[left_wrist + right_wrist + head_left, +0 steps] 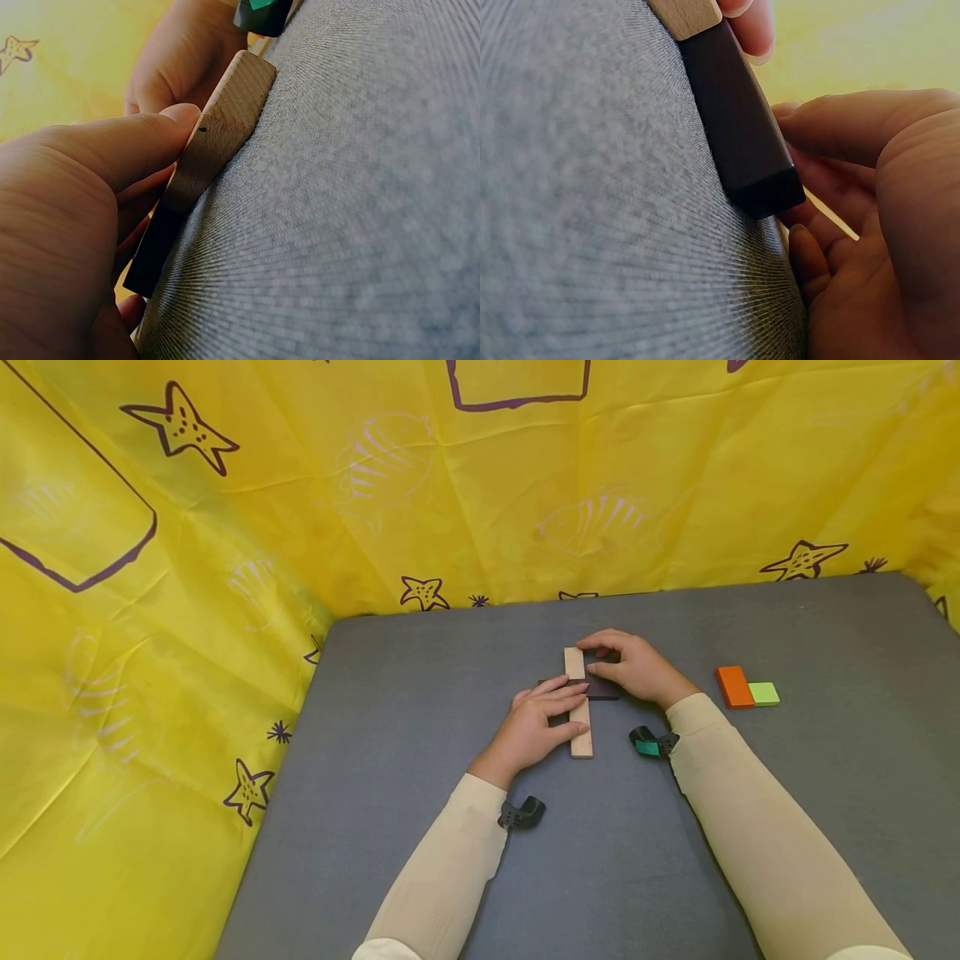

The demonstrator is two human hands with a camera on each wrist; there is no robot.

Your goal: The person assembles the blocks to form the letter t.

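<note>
Flat wooden blocks form a cross on the table: a dark block [603, 691] lies crosswise between a far pale block [574, 662] and a near pale block [581, 741]. My left hand [534, 727] reaches over from the left, its extended fingers lying across the dark block and partly hiding it. The left thumb touches the near pale block [217, 135]. From the right, my right hand [633, 667] bends its fingers to the far end of the far pale block. Its thumb is by the dark block [739, 112]; whether it touches is unclear.
An orange block [734, 687] and a light green block [764, 694] lie side by side to the right on the grey table [420, 710]. A yellow patterned cloth [487, 502] hangs behind and to the left. Both wrists wear black camera bands.
</note>
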